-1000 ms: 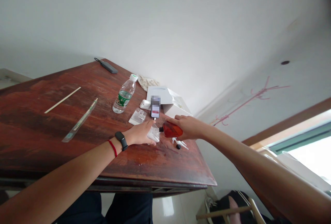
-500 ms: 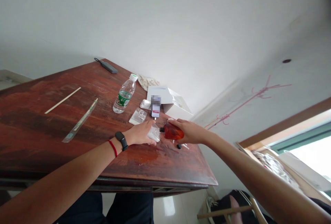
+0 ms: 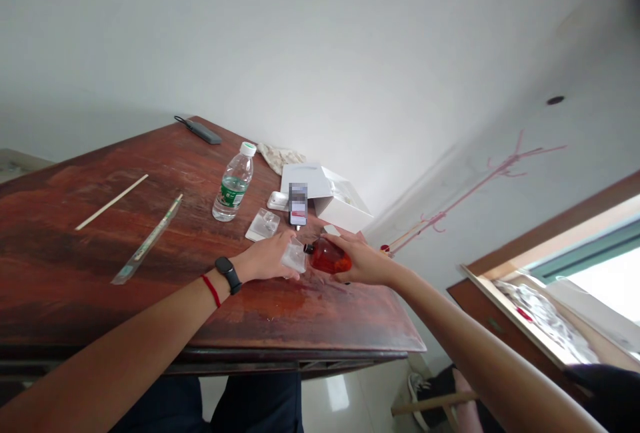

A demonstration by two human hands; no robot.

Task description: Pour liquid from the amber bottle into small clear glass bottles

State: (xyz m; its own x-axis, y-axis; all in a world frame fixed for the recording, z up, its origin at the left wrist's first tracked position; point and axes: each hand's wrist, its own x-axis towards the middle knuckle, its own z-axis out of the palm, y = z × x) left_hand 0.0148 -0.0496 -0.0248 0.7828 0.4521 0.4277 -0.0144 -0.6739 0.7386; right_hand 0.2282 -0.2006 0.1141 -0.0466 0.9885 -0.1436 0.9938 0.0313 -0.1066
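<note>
My left hand [image 3: 270,257] is closed around a small clear plastic container [image 3: 295,257] low over the wooden table. In my right hand [image 3: 364,258] lies a bottle of red-orange liquid [image 3: 329,256], tipped onto its side with its black neck pointing left at the container's rim. Whether liquid is flowing between them I cannot tell. Just behind stands a phone [image 3: 299,204] with its screen lit. A second clear piece of plastic [image 3: 265,223] sits on a white base, left of the phone.
A half-full water bottle [image 3: 233,186] stands upright on the table [image 3: 200,316]. Further left lie a bare stick [image 3: 113,201] and a wrapped one [image 3: 149,239]. A white box [image 3: 345,209], a cloth [image 3: 280,157] and a dark grey device [image 3: 200,130] are near the wall.
The view has shifted slightly. The red bottle's neck has come closer to the clear container and now meets its rim in view. Both hands keep their hold.
</note>
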